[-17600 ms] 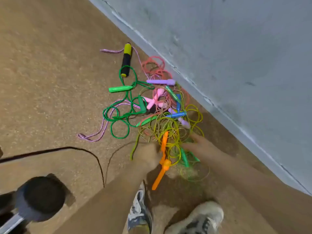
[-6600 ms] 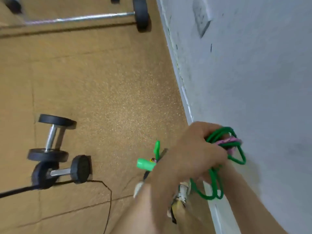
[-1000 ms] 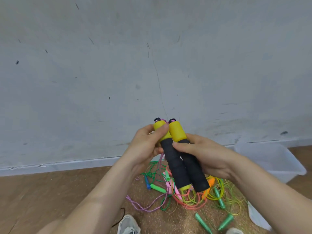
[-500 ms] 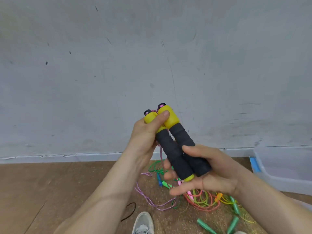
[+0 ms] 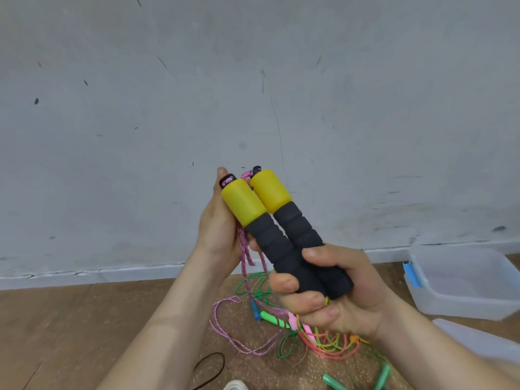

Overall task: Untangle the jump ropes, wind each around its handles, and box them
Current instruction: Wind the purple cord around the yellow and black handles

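Both foam handles were held up left of the box: bottoms clenched in right hand, yellow tops gripped by left hand. Judged light, grippy; limp pink cord prob best taken near tops.

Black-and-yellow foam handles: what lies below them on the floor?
A pink braided rope hangs to a tangle of green, pink and yellow ropes on the brown floor. The right hand, gripping the foam handles, covers part of it.
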